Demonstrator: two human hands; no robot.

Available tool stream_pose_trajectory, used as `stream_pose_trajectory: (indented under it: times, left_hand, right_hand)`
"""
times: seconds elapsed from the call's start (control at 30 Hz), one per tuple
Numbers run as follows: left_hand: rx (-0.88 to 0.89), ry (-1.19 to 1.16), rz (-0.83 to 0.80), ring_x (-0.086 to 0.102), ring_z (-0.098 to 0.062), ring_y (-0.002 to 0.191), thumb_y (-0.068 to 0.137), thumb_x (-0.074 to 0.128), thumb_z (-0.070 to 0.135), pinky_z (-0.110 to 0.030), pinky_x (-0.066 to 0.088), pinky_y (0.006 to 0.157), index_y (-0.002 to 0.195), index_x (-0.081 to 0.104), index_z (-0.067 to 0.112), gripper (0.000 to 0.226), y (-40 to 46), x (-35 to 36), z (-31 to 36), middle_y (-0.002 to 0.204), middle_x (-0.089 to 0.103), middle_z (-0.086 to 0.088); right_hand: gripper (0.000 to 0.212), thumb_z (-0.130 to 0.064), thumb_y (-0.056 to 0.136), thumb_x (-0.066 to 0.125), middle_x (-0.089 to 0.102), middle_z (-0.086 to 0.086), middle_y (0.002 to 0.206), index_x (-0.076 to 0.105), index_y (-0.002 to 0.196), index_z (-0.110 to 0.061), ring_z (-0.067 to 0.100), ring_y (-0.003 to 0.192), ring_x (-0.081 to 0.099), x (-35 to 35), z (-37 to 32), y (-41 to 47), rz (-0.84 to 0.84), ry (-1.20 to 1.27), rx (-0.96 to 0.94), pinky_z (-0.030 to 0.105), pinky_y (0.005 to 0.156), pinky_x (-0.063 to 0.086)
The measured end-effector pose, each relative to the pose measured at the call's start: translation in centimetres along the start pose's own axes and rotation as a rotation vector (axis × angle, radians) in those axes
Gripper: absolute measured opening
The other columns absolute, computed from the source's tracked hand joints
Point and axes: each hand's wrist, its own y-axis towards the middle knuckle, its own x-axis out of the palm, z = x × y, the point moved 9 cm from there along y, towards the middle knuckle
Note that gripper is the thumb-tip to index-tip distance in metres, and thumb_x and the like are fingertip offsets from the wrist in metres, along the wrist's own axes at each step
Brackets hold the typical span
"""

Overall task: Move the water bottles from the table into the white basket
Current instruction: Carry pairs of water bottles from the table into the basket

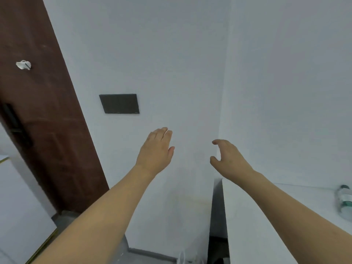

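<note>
Clear plastic, with a pale label and a dark green cap, is all that shows of the one water bottle (345, 201) in view, and neither hand is on it. The left hand (155, 150) is held out in the air with its fingers straight and close together, palm facing down and away, gripping nothing. The right hand (227, 159) is also empty, its fingers loosely bent and the thumb spread apart from them, as if shaped for a round body. Both forearms reach forward and up from the lower edge of the view, raised toward the white wall (181, 63) and not toward the tabletop.

The bottle stands upright at the far right edge of the view on the white table (276, 216), well apart from the right hand and partly cut off by the frame. It appears filled, so it will likely be moderately heavy for its size, with thin walls that give under a hard squeeze and a smooth surface that may slip. A wrap of fingers and thumb around the middle of the body, at or just above the label, looks the safest hold; the cap end is too narrow for a steady carry.

The white basket cannot be clearly made out; something pale and thin shows at the bottom edge between wall and table, too unclear to name.

A brown door (38, 111) stands at left, and a dark panel (119, 103) is fixed on the wall.
</note>
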Motion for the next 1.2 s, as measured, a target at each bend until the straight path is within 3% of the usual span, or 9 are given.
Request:
stream_pose_trajectory:
  times: [0.13,0.37,0.63,0.83,1.1,1.2]
  left_hand:
    - [-0.047,-0.021,-0.03,0.032,-0.029,0.14,0.099,0.052,0.029,-0.037,0.028,0.115,0.144,0.04,0.005,0.053,-0.6,0.2,5.6,0.152,0.037,-0.013]
    - [-0.044,-0.137,-0.006,0.029,-0.024,0.142,0.1,0.05,0.031,-0.033,0.03,0.112,0.147,0.037,0.006,0.054,2.6,0.9,15.1,0.154,0.036,-0.01]
    - [0.031,-0.129,-0.069,0.033,-0.025,0.139,0.099,0.051,0.031,-0.034,0.034,0.108,0.145,0.038,0.008,0.053,5.0,3.4,30.5,0.153,0.035,-0.009]
    - [-0.141,-0.174,-0.112,0.038,-0.025,0.134,0.1,0.049,0.032,-0.036,0.041,0.102,0.145,0.038,0.008,0.052,5.7,6.4,39.4,0.152,0.036,-0.007]
    - [-0.163,-0.242,-0.19,0.046,-0.025,0.128,0.1,0.049,0.033,-0.038,0.045,0.099,0.144,0.041,0.009,0.051,7.4,11.2,47.9,0.149,0.039,-0.006]
    - [-0.33,-0.339,-0.205,0.051,-0.025,0.124,0.099,0.051,0.033,-0.035,0.042,0.099,0.142,0.043,0.009,0.05,8.1,14.1,49.8,0.148,0.042,-0.006]
  right_hand:
    - [0.057,-0.021,0.094,0.052,0.037,0.005,0.152,0.034,0.147,-0.01,0.022,0.14,0.032,-2.5,4.0,-2.3,-0.069,0.0,0.002,0.032,0.112,0.026]
    - [0.056,-0.021,0.094,0.052,0.038,0.003,0.151,0.035,0.146,-0.011,0.02,0.139,0.033,-7.2,10.2,-4.1,-0.036,0.017,-0.002,0.028,0.11,0.026]
    - [0.057,-0.023,0.093,0.053,0.037,0.002,0.152,0.035,0.146,-0.013,0.02,0.139,0.034,-15.3,24.5,-7.5,-0.02,0.046,0.091,0.031,0.107,0.029]
    - [0.057,-0.024,0.092,0.055,0.04,0.003,0.15,0.037,0.145,-0.013,0.02,0.136,0.039,-19.6,35.8,-10.6,-0.077,0.086,0.116,0.03,0.104,0.033]
    - [0.056,-0.022,0.091,0.057,0.044,0.006,0.147,0.04,0.143,-0.012,0.022,0.131,0.043,-23.1,48.1,-11.9,-0.122,0.118,0.249,0.028,0.098,0.033]
    - [0.056,-0.022,0.09,0.057,0.043,0.005,0.147,0.04,0.143,-0.013,0.022,0.13,0.044,-24.1,53.2,-12.6,-0.149,0.112,0.285,0.028,0.095,0.034]
